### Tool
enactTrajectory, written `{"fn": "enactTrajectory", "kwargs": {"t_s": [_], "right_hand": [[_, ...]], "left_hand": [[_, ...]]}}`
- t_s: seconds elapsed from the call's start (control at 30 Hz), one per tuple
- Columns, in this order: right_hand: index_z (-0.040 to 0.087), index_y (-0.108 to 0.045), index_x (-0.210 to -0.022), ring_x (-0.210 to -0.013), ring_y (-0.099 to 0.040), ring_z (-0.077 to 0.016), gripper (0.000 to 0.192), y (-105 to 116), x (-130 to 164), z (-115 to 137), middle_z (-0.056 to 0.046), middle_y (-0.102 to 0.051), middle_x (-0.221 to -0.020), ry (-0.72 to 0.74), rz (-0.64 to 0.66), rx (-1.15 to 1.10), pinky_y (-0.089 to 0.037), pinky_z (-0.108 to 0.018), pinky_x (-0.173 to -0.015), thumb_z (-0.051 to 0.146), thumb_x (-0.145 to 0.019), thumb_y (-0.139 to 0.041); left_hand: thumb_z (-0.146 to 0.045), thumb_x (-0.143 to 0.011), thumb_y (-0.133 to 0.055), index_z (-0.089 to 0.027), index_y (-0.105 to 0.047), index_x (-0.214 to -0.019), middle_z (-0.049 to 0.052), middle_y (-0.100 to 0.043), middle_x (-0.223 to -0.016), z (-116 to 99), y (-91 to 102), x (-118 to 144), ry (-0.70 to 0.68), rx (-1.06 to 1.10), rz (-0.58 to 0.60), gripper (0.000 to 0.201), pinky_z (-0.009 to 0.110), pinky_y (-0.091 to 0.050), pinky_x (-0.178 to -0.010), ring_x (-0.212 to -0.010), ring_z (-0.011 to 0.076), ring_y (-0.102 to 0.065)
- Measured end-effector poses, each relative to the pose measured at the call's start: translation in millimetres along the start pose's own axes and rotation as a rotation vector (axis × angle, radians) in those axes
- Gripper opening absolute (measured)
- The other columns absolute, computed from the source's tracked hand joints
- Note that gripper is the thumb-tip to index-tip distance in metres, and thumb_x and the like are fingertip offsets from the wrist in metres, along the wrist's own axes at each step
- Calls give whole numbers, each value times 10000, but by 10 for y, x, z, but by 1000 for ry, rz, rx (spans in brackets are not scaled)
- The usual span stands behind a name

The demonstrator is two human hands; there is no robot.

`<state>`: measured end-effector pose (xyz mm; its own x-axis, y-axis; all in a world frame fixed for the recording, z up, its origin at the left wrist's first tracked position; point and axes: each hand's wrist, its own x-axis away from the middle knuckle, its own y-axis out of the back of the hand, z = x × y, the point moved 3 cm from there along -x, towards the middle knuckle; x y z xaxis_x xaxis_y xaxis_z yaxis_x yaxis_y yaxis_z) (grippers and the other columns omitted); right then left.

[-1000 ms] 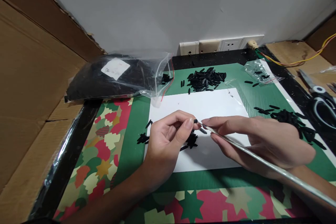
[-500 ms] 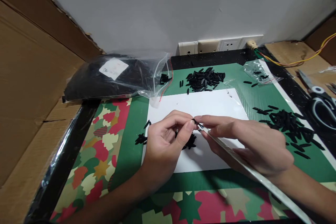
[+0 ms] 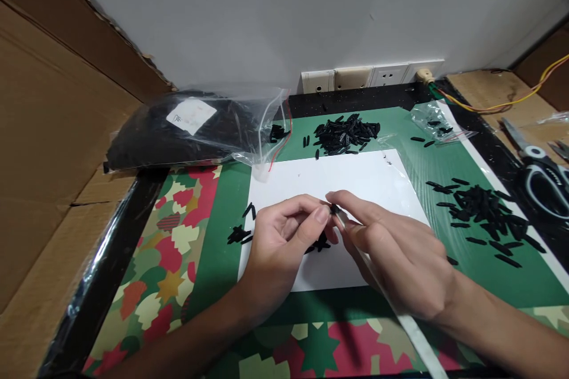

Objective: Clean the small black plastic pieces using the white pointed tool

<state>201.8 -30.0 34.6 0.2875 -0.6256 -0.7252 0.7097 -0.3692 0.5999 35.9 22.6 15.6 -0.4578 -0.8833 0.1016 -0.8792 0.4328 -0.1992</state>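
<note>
Over white sheet (image 3: 338, 174): pinching black piece (image 3: 335, 209) in left hand (image 3: 282, 240), pale strip (image 3: 418, 340) in right hand (image 3: 400, 251); apparently mid-piece, with loose pile (image 3: 347, 133) remaining.

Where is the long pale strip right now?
In the head view, right of centre: the strip is in the right hand, slanting from beside the left hand down to the picture's bottom edge.

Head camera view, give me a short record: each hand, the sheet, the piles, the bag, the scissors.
Left hand: pinches a small black piece
Right hand: holds a pale strip, its end at that piece
White sheet: beneath both hands, on a green surface
Black piles: far pile beyond the sheet, right pile on the green
Clear bag: far left, dark inside, white label
Scissors: at the picture's right edge
</note>
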Motion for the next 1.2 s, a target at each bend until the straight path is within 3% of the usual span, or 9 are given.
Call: {"fn": "enactTrajectory", "kwargs": {"t_s": [0.1,0.17,0.3,0.43,0.97,1.1,1.2], "right_hand": [[186,-635,-973,-907,-858,-262,176,14,-12,-25,-168,-836,-1164,-70,-24,-43,-687,-293,-711,14,-1005,-620],[214,-640,-971,-864,-862,-229,203,45,-27,-49,-116,-849,-1196,-184,-55,-161,-694,-268,-700,16,-979,-683],[249,-657,-952,-949,-867,-275,237,98,-52,-60,-77,-858,-1181,-391,-166,-457,-732,-335,-731,45,-919,-773],[265,-733,-989,-966,-864,-293,218,99,-50,-43,-43,-868,-1127,-469,-213,-523,-746,-380,-784,89,-899,-824],[281,-727,-1010,-1000,-859,-306,266,113,-25,-95,-36,-863,-1155,-441,-159,-570,-745,-393,-804,78,-877,-834],[270,-690,-954,-937,-868,-280,214,119,-47,-86,-44,-870,-1122,-408,-122,-460,-746,-344,-770,92,-912,-801],[262,-658,-916,-840,-868,-226,222,109,-50,-56,-38,-868,-1141,-278,-53,-249,-733,-274,-730,64,-950,-753]], "left_hand": [[-302,-1075,-685,-202,-785,-877,5,-709,-840,23,4,6,-9,11,10,244,215,-500,-758,-797,116,-626],[-303,-1073,-690,-198,-779,-868,10,-707,-884,8,2,9,-67,-22,-6,247,209,-504,-761,-808,111,-618],[-313,-1089,-665,-219,-766,-938,-2,-695,-932,-20,-9,22,-142,-57,-47,205,186,-518,-733,-774,88,-606],[-294,-1090,-661,-214,-733,-925,2,-687,-956,-32,-14,42,-195,-97,-51,198,186,-521,-730,-777,86,-601],[-261,-1107,-630,-219,-718,-925,-7,-680,-928,-55,-20,45,-245,-153,-46,207,145,-528,-795,-842,76,-622],[-229,-1101,-631,-223,-725,-938,-3,-698,-953,-69,-15,38,-274,-185,-62,188,149,-538,-813,-884,85,-645],[-224,-1091,-642,-219,-736,-922,2,-704,-936,-67,-13,29,-276,-220,-89,194,168,-545,-804,-874,98,-651]]}}
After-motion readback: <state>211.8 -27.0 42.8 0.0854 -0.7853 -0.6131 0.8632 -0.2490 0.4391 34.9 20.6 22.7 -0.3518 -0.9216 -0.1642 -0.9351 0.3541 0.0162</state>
